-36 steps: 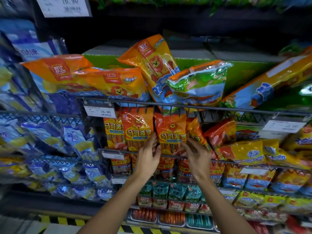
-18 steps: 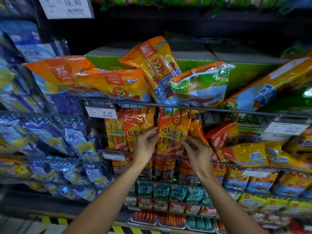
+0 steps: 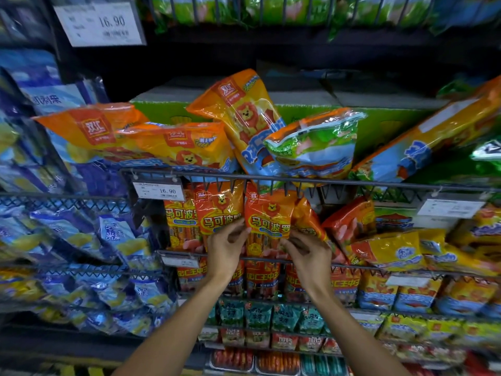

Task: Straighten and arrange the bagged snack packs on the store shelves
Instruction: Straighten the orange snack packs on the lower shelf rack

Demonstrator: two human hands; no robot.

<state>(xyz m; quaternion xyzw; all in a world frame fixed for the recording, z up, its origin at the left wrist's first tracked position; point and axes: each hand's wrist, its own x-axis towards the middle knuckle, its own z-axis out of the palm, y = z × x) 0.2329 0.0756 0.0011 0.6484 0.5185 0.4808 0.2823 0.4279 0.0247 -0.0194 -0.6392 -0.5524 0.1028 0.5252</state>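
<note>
An orange sausage pack with a lion face (image 3: 268, 213) stands upright in the middle wire shelf, its top under the shelf rail (image 3: 352, 183). My left hand (image 3: 226, 246) pinches its lower left edge and my right hand (image 3: 309, 252) grips its lower right edge. A matching orange pack (image 3: 218, 210) stands just to its left, partly behind my left fingers, and another one (image 3: 179, 221) further left. A tilted orange pack (image 3: 309, 221) leans behind my right hand.
Large orange bags (image 3: 173, 145) and a green bag (image 3: 314, 145) lie loosely on the shelf above. Blue packs (image 3: 113, 234) fill the left racks. Yellow packs (image 3: 390, 253) lie to the right. Small green packs (image 3: 257, 313) sit below. A price tag (image 3: 158, 190) hangs on the rail.
Both hands have lifted the orange lion pack upward, so its top now reaches the rail above. The view has moved closer to the shelf.
</note>
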